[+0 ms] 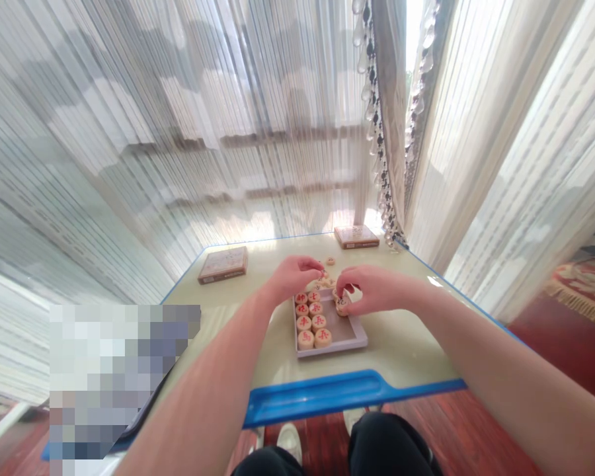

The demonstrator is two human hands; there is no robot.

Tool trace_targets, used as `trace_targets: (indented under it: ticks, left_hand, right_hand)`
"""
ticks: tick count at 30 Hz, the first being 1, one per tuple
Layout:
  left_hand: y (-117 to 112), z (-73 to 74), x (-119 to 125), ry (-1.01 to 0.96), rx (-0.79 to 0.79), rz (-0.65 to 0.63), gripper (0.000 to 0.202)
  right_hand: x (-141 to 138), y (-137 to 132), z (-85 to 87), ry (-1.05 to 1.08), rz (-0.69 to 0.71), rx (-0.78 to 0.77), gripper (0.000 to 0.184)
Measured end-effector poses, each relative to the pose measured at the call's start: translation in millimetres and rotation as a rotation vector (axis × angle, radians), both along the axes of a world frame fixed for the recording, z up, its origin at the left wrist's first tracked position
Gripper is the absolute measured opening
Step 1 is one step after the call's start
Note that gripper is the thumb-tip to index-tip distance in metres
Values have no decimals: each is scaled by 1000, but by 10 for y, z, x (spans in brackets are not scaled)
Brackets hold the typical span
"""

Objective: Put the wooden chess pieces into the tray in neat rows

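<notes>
A shallow grey tray [350,336] lies on a small pale table [406,344] and holds several round wooden chess pieces [311,322] with red characters, lined up in its left part. My left hand [293,276] reaches over the tray's far end and pinches one piece at its fingertips. My right hand [371,289] is curled beside it with another round piece [343,305] held in the fingers just above the tray. A few loose pieces [330,261] lie on the table beyond the hands.
Two flat brown boxes lie at the far side, one at the left [223,264], one at the right [356,236]. The table has a blue rim [322,395]. Sheer white curtains [178,132] surround it. My knees show below, above a red floor [476,436].
</notes>
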State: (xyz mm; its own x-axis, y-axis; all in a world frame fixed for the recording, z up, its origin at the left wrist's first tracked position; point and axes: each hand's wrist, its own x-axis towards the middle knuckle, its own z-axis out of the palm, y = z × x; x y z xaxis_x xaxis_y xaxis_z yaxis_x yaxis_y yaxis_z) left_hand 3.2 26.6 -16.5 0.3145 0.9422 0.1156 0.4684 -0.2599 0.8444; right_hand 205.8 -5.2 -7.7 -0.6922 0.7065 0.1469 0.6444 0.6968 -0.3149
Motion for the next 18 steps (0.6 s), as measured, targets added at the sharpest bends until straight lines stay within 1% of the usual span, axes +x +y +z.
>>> trace_targets:
  ticks: [4, 9, 18]
  left_hand:
    - [24, -36, -2, 88, 54, -17, 22]
    - [44, -86, -7, 228, 132, -9, 23]
    - [43, -100, -17, 283, 174, -9, 23]
  right_hand:
    - [4, 5, -27, -29, -3, -16, 23]
    - [2, 4, -20, -45, 1, -33, 24]
    - [25, 13, -53, -33, 2, 0, 22]
